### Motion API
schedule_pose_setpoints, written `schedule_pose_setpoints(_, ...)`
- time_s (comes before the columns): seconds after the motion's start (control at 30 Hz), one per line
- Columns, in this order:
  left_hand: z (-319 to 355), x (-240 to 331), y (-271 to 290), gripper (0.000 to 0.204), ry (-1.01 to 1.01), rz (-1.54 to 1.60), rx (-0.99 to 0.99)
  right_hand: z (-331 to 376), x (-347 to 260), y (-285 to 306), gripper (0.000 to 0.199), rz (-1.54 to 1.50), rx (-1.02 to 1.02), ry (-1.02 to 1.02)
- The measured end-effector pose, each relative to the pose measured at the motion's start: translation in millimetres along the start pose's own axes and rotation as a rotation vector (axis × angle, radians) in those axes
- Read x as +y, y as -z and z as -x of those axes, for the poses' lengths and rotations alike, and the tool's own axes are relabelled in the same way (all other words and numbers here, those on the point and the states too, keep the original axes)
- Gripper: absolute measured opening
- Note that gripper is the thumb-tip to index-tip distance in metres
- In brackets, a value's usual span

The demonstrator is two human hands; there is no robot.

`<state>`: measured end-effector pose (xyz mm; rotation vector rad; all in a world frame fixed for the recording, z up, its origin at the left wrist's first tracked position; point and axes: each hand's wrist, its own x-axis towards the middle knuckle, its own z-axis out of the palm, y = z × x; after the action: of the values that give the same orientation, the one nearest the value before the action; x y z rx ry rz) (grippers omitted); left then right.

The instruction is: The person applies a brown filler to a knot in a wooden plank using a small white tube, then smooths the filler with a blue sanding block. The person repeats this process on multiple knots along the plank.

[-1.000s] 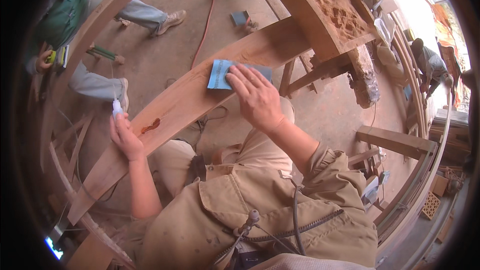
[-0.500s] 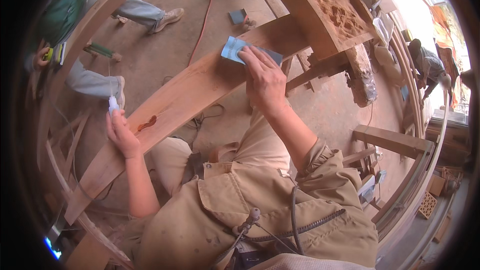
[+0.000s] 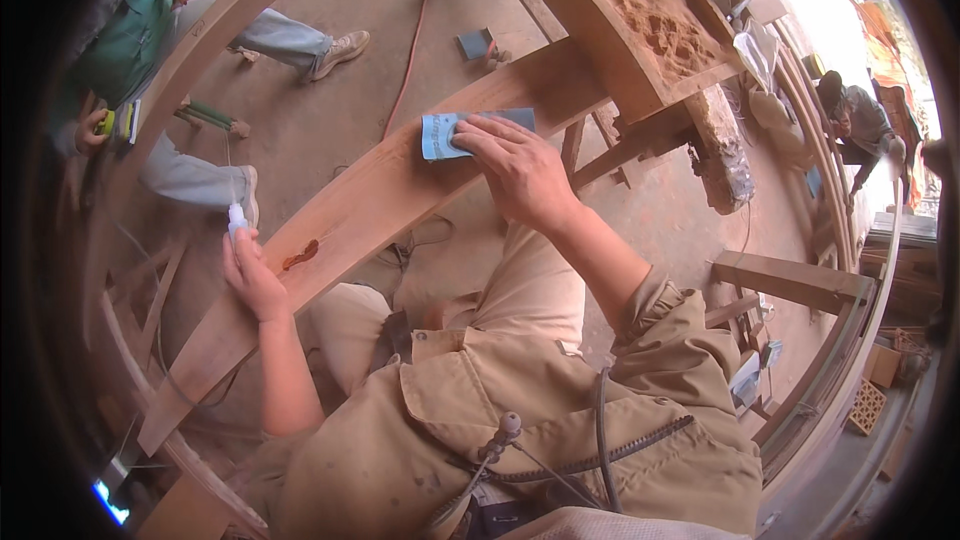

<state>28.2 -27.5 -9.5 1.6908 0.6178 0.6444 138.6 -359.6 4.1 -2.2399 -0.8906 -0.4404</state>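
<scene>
Blue sheet (image 3: pixel 436 137), thin & paper-like (prob. abrasive), lies on the upper R half of a long wooden plank (image 3: pixel 365 205), right under the R hand (image 3: pixel 515 165), clearly the nearer one. Plank's long axis runs diag., lower L to upper R; sheet's runs closer to L–R, so the two sit at an angle. R hand: fingers straight, close together, laid over the sheet; can't tell if the thumb pinches it. L hand (image 3: pixel 256 282): curled round a small white bottle (image 3: pixel 238 217), nozzle up, by the plank's far edge; can't tell if touching wood. Btwn hands, nearer L: dark red-brown patch (image 3: pixel 300 255), irregular, elongated. Plank smooth, pale brown, narrowing toward lower L. Upper R: boxy wooden tray (image 3: pixel 600 50) w/ lumpy, powdery orange-brown dust (image 3: pixel 655 10).
</scene>
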Motion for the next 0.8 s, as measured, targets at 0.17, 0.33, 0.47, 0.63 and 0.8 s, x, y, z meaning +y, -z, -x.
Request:
schedule_pose_setpoints(0.17, -1.0, -2.6, -1.3, 0.025, -0.027, 0.053, 0.001, 12.9, -29.0, 3.2, 0.037, 0.059, -0.093, 0.089)
schedule_pose_setpoints(0.33, -0.4, -1.8, -0.4, 0.026, 0.007, 0.044, -0.011, 24.3, -39.0, -24.3, 0.036, 0.047, -0.113, 0.094)
schedule_pose_setpoints(0.47, 1.3, -0.1, 1.8, 0.026, 0.014, 0.061, -0.027, 13.6, -7.5, -6.9, 0.030, 0.126, 0.000, 0.003)
schedule_pose_setpoints(0.63, 0.9, -1.7, -0.3, 0.025, 0.011, 0.114, -0.009, -6.9, 22.6, 17.8, 0.019, 0.055, 0.188, -0.179)
schedule_pose_setpoints(0.8, 1.1, 2.6, -6.3, 0.026, 0.011, 0.104, 0.017, -21.3, 34.2, 18.0, 0.018, 0.212, 0.110, -0.450)
